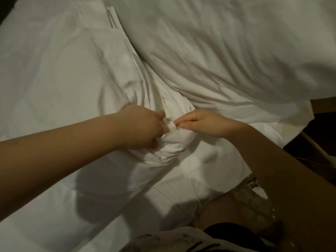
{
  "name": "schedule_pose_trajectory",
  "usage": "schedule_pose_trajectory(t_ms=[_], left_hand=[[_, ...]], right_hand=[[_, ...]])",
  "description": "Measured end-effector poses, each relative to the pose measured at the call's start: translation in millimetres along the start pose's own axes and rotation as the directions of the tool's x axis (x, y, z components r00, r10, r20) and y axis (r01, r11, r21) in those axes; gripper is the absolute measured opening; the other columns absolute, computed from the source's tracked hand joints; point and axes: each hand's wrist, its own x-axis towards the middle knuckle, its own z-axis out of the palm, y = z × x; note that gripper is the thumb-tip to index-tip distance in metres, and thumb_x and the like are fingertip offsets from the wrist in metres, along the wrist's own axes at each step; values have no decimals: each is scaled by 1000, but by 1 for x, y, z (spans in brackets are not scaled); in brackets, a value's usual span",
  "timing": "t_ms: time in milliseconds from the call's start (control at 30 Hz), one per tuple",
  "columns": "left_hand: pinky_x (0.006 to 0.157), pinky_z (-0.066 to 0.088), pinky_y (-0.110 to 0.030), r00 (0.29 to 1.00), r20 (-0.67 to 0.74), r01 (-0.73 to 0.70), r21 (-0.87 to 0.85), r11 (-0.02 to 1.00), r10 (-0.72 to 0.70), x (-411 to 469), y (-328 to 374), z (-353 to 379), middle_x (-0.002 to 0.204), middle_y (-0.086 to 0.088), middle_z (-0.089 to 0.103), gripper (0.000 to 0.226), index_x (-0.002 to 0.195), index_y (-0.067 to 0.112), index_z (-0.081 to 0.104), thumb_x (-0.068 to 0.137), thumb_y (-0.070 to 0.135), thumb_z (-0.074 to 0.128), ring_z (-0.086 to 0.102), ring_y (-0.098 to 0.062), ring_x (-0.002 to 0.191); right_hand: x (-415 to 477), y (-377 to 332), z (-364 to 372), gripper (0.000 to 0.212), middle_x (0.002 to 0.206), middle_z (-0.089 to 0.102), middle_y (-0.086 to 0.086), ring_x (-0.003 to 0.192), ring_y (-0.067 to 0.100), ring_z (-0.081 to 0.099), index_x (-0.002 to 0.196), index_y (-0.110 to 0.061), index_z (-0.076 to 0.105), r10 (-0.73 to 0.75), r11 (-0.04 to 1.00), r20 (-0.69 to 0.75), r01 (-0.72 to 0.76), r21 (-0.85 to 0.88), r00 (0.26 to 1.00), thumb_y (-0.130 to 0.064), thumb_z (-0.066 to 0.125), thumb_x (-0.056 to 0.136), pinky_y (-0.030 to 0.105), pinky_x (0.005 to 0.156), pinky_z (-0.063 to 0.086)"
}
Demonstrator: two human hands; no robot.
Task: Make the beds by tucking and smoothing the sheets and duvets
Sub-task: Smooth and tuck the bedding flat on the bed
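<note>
**Together, left hand (143, 128) and right hand (205, 122) clamp on a tuft of white cloth (171, 125)**

Seen from a head-worn camera looking down on a dimly lit bed, a person's two bare forearms reach in from the lower corners and meet near the middle of the frame. The left hand shows its back to the lens, its fingers curled under and gripping the bunched fabric. The right hand, just beside it, pinches the same tuft between thumb and forefinger, with the other fingers folded in behind. The hands are almost touching, with only the small wad of cloth between them.

Creases fan out from the tuft into the white bedding below it, where a quilted layer (209, 160) with thin stitched lines lies across the lower part of the bed. A smoother white sheet (54, 73) spreads over the left side, and its layered edges run diagonally from the top down toward the hands. A puffy, heavily wrinkled duvet (227, 48) fills the upper right (whether it is a duvet or a large pillow is hard to tell in this light) and overhangs the sheet's edge.

A strip of wooden bed frame (320, 104) shows at the right margin, above dark floor. The person's patterned garment (251, 200) appears at lower right.
</note>
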Motion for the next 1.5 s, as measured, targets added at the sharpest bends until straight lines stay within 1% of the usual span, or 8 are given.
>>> schedule_pose_trajectory(t_ms=[133, 233, 333, 433, 667, 1067, 1300, 1500], left_hand=[[46, 32, -28, 973, -231, -13, -49, 999, 2, -8, 8, 20, 114, -9, 52, 41, 95, 18, 66, 88, 24, 26, 58, -24, 81], [39, 33, -28, 954, -298, -53, -88, 995, 24, -21, 10, 27, 103, -18, 61, 29, 76, 17, 69, 73, 17, 41, 55, -25, 60], [54, 35, -32, 962, -266, 11, -170, 985, -57, -18, 20, 25, 149, -23, 27, 40, 111, 23, 63, 85, 20, 34, 56, -28, 96], [65, 32, -27, 966, -215, 95, -214, 972, -142, -14, 17, 25, 157, -11, -2, 31, 121, 37, 51, 95, 32, 36, 45, -23, 119], [49, 51, -33, 936, -342, -17, -296, 955, -89, -25, -5, 39, 115, -13, 55, 20, 91, 26, 67, 75, 37, 70, 63, -28, 72], [48, 34, -24, 891, -444, -151, -105, 983, 90, -21, -16, 48, 94, -6, 59, 26, 104, 24, 64, 85, 40, 57, 62, -24, 73], [68, 43, -30, 976, -203, -51, 122, 991, 75, -13, -12, 27, 117, 1, 50, 40, 122, 29, 47, 95, 52, 29, 56, -20, 98], [46, 38, -27, 826, -561, -81, -27, 996, 52, -36, -25, 45, 79, -4, 60, 40, 111, 23, 51, 86, 50, 36, 60, -26, 60]], right_hand=[[11, 0, 10, 12, 73, 64, -28, 74, -18, 57, 92, -29, 72, 49, 999, -80, -47, 27, 996, -29, 75, 80, -1, 66, 39], [16, -1, 21, 8, 58, 58, -17, 58, -4, 51, 75, -17, 70, 25, 996, -155, -11, 91, 988, -20, 74, 81, 10, 61, 37], [17, -6, 25, 14, 65, 58, -3, 63, 5, 51, 72, -12, 67, -13, 982, -270, 63, 177, 963, -16, 69, 85, 22, 67, 40], [14, -23, 25, 13, 61, 57, -2, 55, 1, 50, 76, -5, 66, -77, 972, -336, 146, 184, 939, -11, 65, 87, 16, 62, 40], [2, -18, 44, 20, 71, 60, -10, 70, 3, 54, 75, -22, 64, -35, 919, -416, 192, 344, 909, -11, 61, 91, 20, 72, 44], [-11, -24, 44, 28, 114, 64, -17, 111, -3, 57, 113, -32, 64, -123, 934, -149, 166, 317, 981, -13, 48, 97, 14, 97, 43], [4, -17, 48, 21, 100, 59, -6, 92, 13, 55, 98, -37, 50, -38, 995, -167, 22, -94, 985, -44, 30, 100, 34, 82, 46], [-2, -13, 50, 31, 76, 49, -10, 68, 6, 43, 87, -23, 47, -110, 992, -318, 124, 23, 942, -45, 29, 99, 24, 66, 37]])
